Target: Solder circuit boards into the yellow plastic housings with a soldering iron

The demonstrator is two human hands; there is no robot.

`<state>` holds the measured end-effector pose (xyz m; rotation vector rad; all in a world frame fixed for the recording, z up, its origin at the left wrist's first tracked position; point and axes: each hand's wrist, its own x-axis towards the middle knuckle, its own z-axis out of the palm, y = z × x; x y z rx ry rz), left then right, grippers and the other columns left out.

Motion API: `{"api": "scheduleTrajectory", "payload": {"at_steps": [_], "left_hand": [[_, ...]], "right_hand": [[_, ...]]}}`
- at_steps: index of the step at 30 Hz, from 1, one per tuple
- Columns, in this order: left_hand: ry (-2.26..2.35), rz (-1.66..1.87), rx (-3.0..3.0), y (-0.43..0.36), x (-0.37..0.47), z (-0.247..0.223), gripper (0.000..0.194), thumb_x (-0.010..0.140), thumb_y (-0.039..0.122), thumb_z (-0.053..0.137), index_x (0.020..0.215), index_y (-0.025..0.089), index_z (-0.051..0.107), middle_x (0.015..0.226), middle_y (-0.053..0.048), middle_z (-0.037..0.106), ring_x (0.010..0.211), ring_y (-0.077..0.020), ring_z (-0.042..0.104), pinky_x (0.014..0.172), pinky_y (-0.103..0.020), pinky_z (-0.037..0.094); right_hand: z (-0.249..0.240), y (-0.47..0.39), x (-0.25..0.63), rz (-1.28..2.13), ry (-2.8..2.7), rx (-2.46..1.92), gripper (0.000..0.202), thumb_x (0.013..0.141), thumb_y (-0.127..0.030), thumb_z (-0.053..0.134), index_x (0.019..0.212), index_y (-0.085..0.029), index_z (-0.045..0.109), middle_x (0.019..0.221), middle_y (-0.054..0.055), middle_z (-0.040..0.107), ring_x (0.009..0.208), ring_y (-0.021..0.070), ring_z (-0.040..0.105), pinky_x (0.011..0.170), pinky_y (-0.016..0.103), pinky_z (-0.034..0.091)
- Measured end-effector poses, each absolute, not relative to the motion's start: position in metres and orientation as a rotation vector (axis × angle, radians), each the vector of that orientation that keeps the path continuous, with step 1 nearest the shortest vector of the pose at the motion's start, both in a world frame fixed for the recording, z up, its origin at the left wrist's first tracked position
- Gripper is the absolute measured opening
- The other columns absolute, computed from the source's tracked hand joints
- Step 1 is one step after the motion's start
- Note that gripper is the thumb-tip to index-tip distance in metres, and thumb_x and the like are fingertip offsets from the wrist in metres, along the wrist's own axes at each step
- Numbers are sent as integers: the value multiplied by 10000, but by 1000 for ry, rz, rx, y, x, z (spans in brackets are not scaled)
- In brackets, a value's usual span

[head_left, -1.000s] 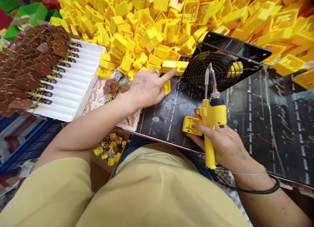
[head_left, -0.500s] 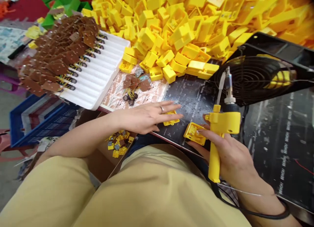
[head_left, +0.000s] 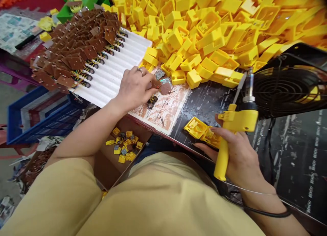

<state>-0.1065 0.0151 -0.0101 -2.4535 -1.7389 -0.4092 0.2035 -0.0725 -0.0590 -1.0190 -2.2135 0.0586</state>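
My left hand [head_left: 136, 86] is closed on a brown circuit board [head_left: 155, 83] at the small group of wired boards, beside the white ribbed foam tray [head_left: 114, 72]. Black round parts [head_left: 151, 103] on wires lie just below its fingers. In my right hand [head_left: 238, 147] is a yellow soldering gun [head_left: 223, 151], its metal tip pointing up and away. The thumb and fingers of that hand also touch a yellow casing [head_left: 213, 138]. Another open yellow casing [head_left: 196, 127] lies against it on the black table surface [head_left: 178, 127].
A large heap of yellow casings [head_left: 204, 35] fills the back. Many brown boards [head_left: 74, 48] cover the foam tray's left side. A black fan [head_left: 281, 89] stands at right. A cardboard box [head_left: 112, 164] with yellow pieces and a blue crate [head_left: 28, 120] are below left.
My left hand has moved from the yellow casing up and left to the brown boards and closed there. The two yellow casings now lie against each other. The view has shifted slightly.
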Motion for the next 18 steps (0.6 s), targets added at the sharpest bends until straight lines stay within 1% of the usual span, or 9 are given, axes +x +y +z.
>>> {"api": "scheduleTrajectory", "payload": {"at_steps": [2,4,6,8,10,12,14,16,18], "left_hand": [[-1795,-444,-2484,30,-119,-15,215,889,366,585,892,178,690,1016,-92,678,1062,-299,583,922,-479,438],[-1837,-619,-2553,41,-122,-14,278,939,391,522,880,162,669,1050,-68,685,1045,-242,601,941,-439,457],[-1850,-990,-2613,48,-120,-4,344,973,450,462,940,152,630,1118,-35,679,1078,-196,604,956,-400,479],[-1757,-1500,-2666,54,-115,13,279,946,444,512,930,174,582,1098,0,695,1092,-169,616,976,-379,492],[-1570,-1956,-2704,57,-106,29,145,889,349,586,849,216,543,981,26,723,1037,-146,653,997,-365,496],[-1484,-2168,-2770,56,-93,37,95,857,267,594,790,235,535,862,31,719,930,-134,683,951,-344,519],[-1581,-2027,-3004,48,-77,35,84,847,239,596,771,217,568,795,20,700,813,-135,686,811,-316,547],[-1660,-1505,-3344,34,-60,24,65,819,209,622,760,181,623,742,4,695,699,-126,661,682,-276,523],[-1613,-900,-3480,19,-47,8,53,792,164,638,756,157,678,719,-5,709,662,-120,648,654,-253,492]], "right_hand": [[-60,-70,194,40,-2213,-1018,492,808,-284,748,1222,-202,495,919,65,629,923,267,645,842,439,539],[-61,-67,188,22,-2217,-1026,447,824,-244,726,1207,-196,501,911,62,631,890,247,649,818,414,552],[-61,-64,186,28,-2226,-1030,408,847,-202,692,1206,-189,498,916,60,634,860,224,653,769,368,560],[-59,-62,186,30,-2247,-1025,386,865,-212,674,1208,-187,501,924,59,642,826,209,654,755,358,560],[-54,-60,189,19,-2278,-999,382,862,-272,690,1197,-196,521,910,47,654,778,200,652,789,379,558],[-45,-61,193,-6,-2276,-973,416,823,-303,737,1180,-208,546,913,40,672,780,204,662,834,395,550],[-34,-67,203,-27,-2218,-996,435,779,-241,777,1163,-219,573,882,22,686,754,193,667,801,353,550],[-23,-78,219,-6,-2155,-1073,399,779,-184,768,1139,-255,611,760,-22,666,645,158,639,690,292,530],[-16,-92,239,67,-2118,-1173,346,832,-239,722,1158,-304,630,659,-47,622,556,140,598,616,274,506]]}}
